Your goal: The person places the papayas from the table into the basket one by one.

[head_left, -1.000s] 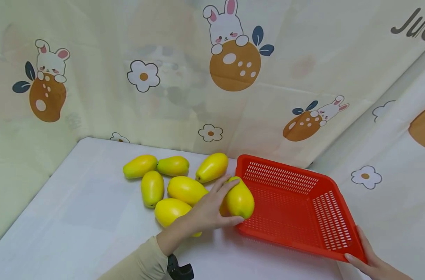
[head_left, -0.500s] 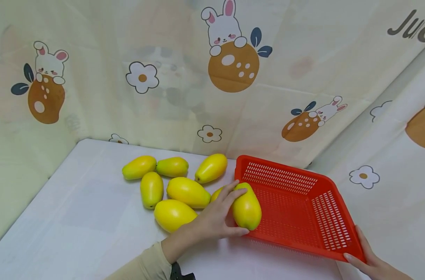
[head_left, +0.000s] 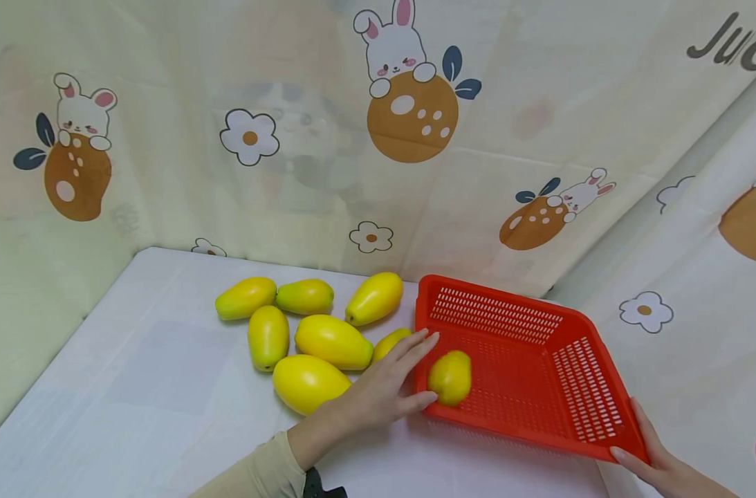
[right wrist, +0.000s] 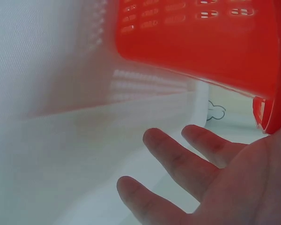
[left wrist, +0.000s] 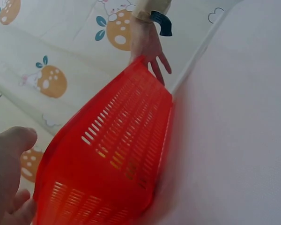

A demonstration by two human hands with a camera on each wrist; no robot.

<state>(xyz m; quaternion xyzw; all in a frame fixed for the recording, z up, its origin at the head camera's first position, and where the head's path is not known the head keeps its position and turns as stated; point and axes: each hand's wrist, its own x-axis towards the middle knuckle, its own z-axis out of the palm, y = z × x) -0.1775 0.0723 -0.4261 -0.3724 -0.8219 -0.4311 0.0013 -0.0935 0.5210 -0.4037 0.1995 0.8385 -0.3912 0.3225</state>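
- Yellow fruit [head_left: 450, 377]: now inside the red basket [head_left: 514, 366], by its near left corner; half a second ago, held at the left rim; whether fully at rest, impossible to tell.
- Let go by the left hand [head_left: 384, 387]: fingers and thumb spread well apart, holding nothing, poised at the basket's left rim, thumb tip close to the fruit, contact uncertain.
- To judge from that, delivered and released; counted in the basket, just one, against seven more fruits [head_left: 334, 342] in view to its left, the nearest partly hidden by the hand.
- Gripped at the basket's near right corner by the right hand [head_left: 660, 460]: thumb over the rim, three fingers stretched out below in the right wrist view.
- Spread beneath the basket and far to its left: smooth white table [head_left: 185, 415].
- Hung behind the basket and down its right side: pale creased cloth [head_left: 303, 207], printed with rabbits, brown-orange fruit shapes and flowers; cut off by the frame, high to the basket's right, dark lettering [head_left: 729, 41].
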